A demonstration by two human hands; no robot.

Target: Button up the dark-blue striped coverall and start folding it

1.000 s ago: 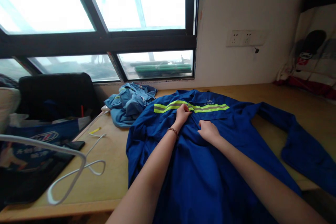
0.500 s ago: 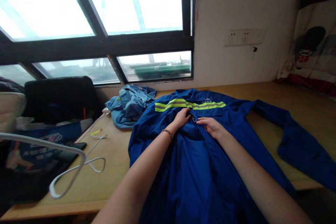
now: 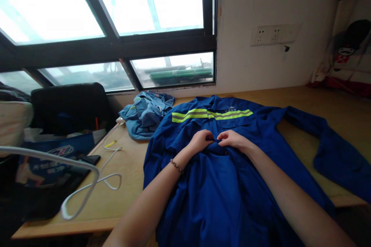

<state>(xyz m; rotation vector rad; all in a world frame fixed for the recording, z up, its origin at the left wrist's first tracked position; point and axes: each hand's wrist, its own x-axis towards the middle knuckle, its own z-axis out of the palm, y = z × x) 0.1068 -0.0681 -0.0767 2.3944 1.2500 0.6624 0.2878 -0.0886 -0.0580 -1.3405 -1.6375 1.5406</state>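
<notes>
A dark blue work jacket (image 3: 208, 189) lies front side up on the wooden table, with a yellow-green and grey reflective band across its chest. Its right-hand sleeve stretches out over the table edge. My left hand (image 3: 203, 141) pinches the front opening just below the band. Close beside it, my right hand (image 3: 232, 139) grips the facing edge of the same opening, fingertips nearly meeting the left ones. Whatever small fastener lies between the fingers is hidden. A beaded bracelet (image 3: 176, 166) circles my left wrist.
A crumpled light blue garment (image 3: 147, 114) sits by the window. White cable (image 3: 111, 179) loops over the table (image 3: 127, 200) at left. Beyond it are a blue printed bag (image 3: 58, 154) and a black chair back (image 3: 69, 104). Sockets (image 3: 274, 34) are on the wall.
Both hands have moved down the front opening, away from the reflective band, and come closer together. A metallic fastener glimpsed between them earlier is now covered. The view has shifted slightly.
</notes>
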